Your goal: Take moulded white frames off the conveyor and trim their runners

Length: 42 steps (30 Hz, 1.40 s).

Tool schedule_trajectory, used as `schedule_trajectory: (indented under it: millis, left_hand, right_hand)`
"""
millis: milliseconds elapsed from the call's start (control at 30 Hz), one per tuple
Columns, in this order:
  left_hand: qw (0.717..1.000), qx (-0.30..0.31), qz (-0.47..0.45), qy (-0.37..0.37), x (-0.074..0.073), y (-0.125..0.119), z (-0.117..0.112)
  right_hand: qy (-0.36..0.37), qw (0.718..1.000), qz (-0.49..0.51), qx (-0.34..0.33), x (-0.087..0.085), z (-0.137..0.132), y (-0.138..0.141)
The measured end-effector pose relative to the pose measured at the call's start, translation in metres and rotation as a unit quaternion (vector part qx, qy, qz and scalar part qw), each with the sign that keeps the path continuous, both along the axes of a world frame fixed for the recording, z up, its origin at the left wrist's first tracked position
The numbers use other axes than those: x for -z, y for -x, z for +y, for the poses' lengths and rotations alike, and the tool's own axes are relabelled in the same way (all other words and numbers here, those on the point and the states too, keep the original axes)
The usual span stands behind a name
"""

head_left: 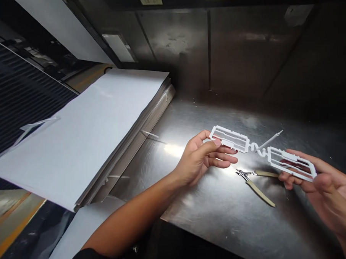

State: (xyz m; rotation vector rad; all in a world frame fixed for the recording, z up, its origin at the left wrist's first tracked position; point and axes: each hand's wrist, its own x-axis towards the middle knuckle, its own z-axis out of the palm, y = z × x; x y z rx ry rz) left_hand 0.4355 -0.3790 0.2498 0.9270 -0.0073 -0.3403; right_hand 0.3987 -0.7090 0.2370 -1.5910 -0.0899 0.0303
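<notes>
A white moulded plastic piece (260,148) hangs just above a steel table (211,212). It is two flat frames joined by a wavy runner, with a thin sprue sticking up to the right. My left hand (204,156) pinches the left frame between thumb and fingers. My right hand (321,180) grips the right frame from below, thumb on its near corner. Small cutting pliers (257,183) with tan handles lie on the table between and below my hands, touched by neither.
A thick stack of grey sheets topped with white paper (92,129) lies on the left of the table. A thin white plastic stick (150,134) rests beside it. Dark metal panels (238,46) form the back wall.
</notes>
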Motion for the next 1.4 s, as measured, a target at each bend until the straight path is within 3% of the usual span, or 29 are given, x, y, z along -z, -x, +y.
schedule_trajectory:
  millis: [200, 467, 967, 1400]
  left_hand:
    - [1.000, -0.001, 0.003, 0.005, -0.004, 0.002, 0.003]
    - [1.000, 0.014, -0.006, -0.004, -0.009, 0.005, 0.003]
    - [0.996, -0.042, 0.012, -0.074, -0.018, 0.003, -0.003]
    - [0.991, -0.076, 0.032, -0.106, -0.015, -0.001, -0.005]
  right_hand:
    - [0.006, 1.000, -0.004, -0.003, -0.004, -0.001, 0.001]
    - [-0.038, 0.998, -0.021, 0.036, -0.003, 0.006, 0.000]
    - [-0.091, 0.996, -0.021, 0.008, -0.006, 0.014, 0.004]
    - [-0.056, 0.997, -0.054, -0.010, -0.009, 0.023, 0.010]
